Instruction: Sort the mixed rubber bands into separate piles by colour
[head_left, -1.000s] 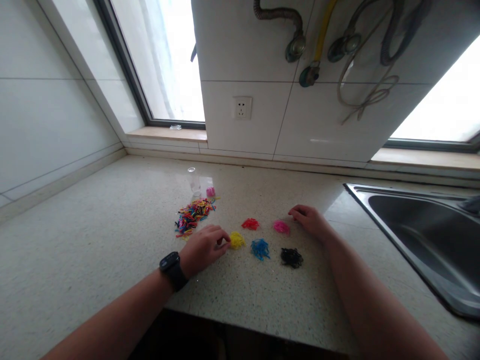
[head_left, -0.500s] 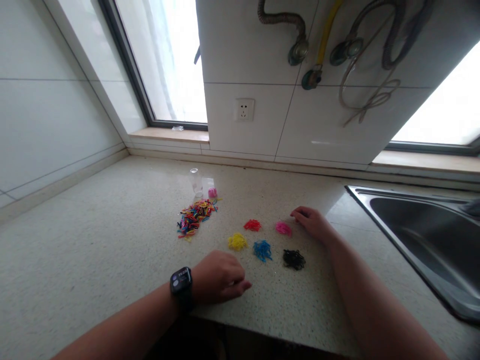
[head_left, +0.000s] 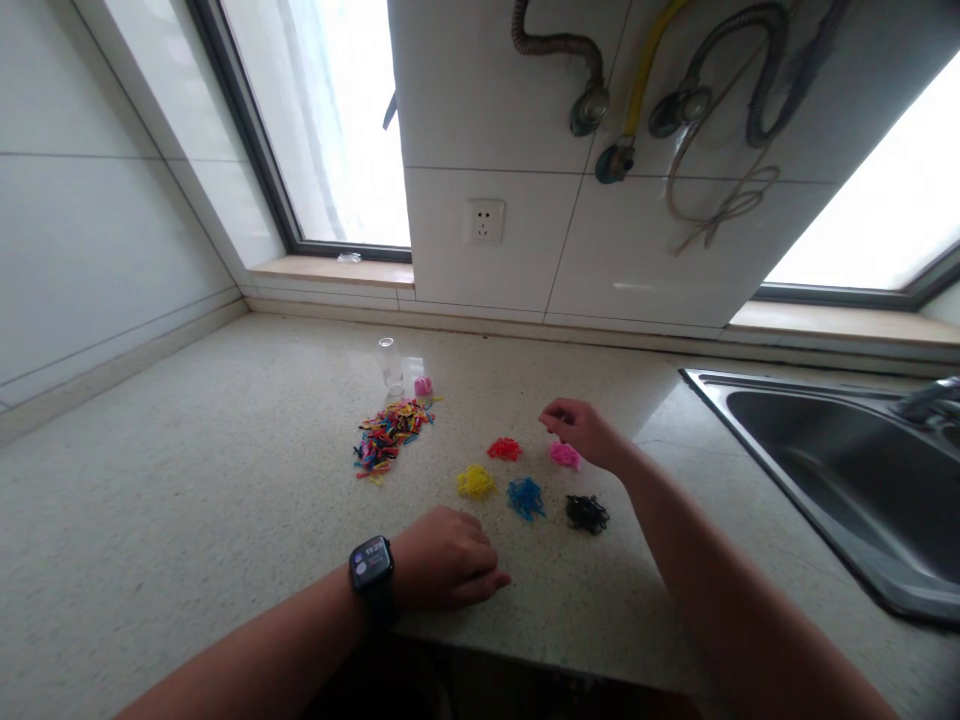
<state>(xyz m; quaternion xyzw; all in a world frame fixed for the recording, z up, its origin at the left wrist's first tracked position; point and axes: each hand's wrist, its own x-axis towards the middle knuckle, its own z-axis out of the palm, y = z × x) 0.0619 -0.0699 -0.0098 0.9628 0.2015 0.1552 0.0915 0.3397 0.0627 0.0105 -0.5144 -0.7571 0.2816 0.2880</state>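
Observation:
A mixed pile of small coloured bands [head_left: 388, 433] lies on the speckled counter [head_left: 187, 480]. To its right sit sorted heaps: red [head_left: 504, 449], pink [head_left: 564, 455], yellow [head_left: 475, 482], blue [head_left: 525, 497] and black [head_left: 586, 513]. My left hand [head_left: 448, 557], with a black watch on its wrist, rests near the counter's front edge with its fingers curled, below the yellow heap. My right hand [head_left: 579, 430] hovers just above the pink heap, between it and the red one, fingers loosely bent. I cannot make out anything in either hand.
A small clear bottle [head_left: 388, 364] and a pink cap [head_left: 423, 386] stand behind the mixed pile. A steel sink [head_left: 840, 470] fills the counter's right side. Hoses hang on the tiled wall above a socket [head_left: 484, 221]. Windows flank the wall.
My left hand drew back from the yellow heap to the counter's front edge. My right hand lifted off the counter and moved left, over the pink heap.

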